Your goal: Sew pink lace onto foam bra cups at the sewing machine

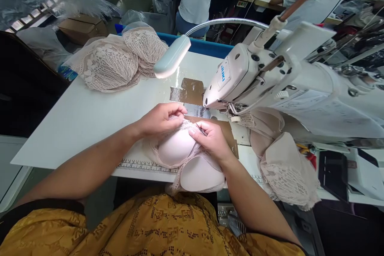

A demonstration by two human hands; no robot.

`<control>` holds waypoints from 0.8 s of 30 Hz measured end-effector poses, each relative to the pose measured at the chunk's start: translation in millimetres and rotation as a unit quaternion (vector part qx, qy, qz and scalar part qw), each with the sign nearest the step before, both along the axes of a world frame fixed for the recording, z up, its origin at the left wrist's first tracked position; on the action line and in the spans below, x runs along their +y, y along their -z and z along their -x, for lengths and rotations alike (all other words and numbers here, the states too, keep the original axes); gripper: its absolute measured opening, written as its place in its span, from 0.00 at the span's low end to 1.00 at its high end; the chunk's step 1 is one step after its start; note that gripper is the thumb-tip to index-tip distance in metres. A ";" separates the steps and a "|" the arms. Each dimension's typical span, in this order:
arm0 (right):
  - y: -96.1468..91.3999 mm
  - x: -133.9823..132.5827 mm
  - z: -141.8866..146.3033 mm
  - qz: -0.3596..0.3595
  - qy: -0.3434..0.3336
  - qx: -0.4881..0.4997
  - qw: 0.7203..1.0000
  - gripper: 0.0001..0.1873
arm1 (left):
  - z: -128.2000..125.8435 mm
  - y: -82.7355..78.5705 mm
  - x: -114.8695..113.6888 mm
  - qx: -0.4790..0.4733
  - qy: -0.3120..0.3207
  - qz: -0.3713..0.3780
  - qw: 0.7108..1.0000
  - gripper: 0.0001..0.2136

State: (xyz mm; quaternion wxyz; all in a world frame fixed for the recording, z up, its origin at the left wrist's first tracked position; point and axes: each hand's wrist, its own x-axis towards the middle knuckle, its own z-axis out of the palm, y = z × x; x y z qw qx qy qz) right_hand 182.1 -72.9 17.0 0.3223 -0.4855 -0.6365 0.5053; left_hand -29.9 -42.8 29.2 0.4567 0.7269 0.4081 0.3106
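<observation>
A pale pink lace bra (177,148) with two smooth moulded cups lies at the table's front edge, the nearer cup hanging partly over it. My left hand (163,119) is closed, thumb and fingers pinching the bra's upper lace edge. On the other side, my right hand (211,140) is closed too, its thumb pressing on the lace. A thin, dark, pointed metal tool (200,128) sticks out from its fingers; its exact kind is unclear. Just beyond both hands is the needle area of a white sewing machine (231,76).
Stacked lace bra cups (114,62) lie at the back left, with more bras (288,168) right of the machine. A lamp (172,57) on a bendable neck hangs over the white table (75,124). Brown cardboard (193,90) surrounds the needle plate. Co-workers sit beyond.
</observation>
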 end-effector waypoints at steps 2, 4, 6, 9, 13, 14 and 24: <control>0.0 1.0 -0.6 0.012 0.007 0.014 1.000 0.12 | 1.8 -2.6 0.5 0.014 -0.055 -0.052 0.997 0.09; -0.3 1.1 -0.6 0.011 0.012 0.025 1.000 0.12 | 2.2 -7.5 -0.9 0.023 -0.072 -0.141 0.987 0.07; -1.0 0.6 -0.2 0.011 0.016 0.035 0.999 0.11 | 0.6 -11.2 -3.8 0.037 -0.033 -0.213 0.976 0.05; -2.3 -0.3 0.3 0.010 0.013 0.035 0.999 0.12 | -4.6 -9.4 -7.9 0.093 0.043 -0.245 0.964 0.07; -2.1 -0.4 -0.1 0.004 0.015 0.022 1.000 0.14 | -9.9 0.4 -8.8 0.154 0.072 -0.256 0.952 0.09; -1.4 -0.2 -0.3 0.004 0.015 0.026 1.000 0.14 | -10.2 2.0 -8.6 0.158 0.073 -0.265 0.948 0.10; 5.8 1.3 3.3 0.252 0.064 0.185 0.948 0.21 | -12.7 5.3 -9.9 0.128 0.012 -0.404 0.906 0.09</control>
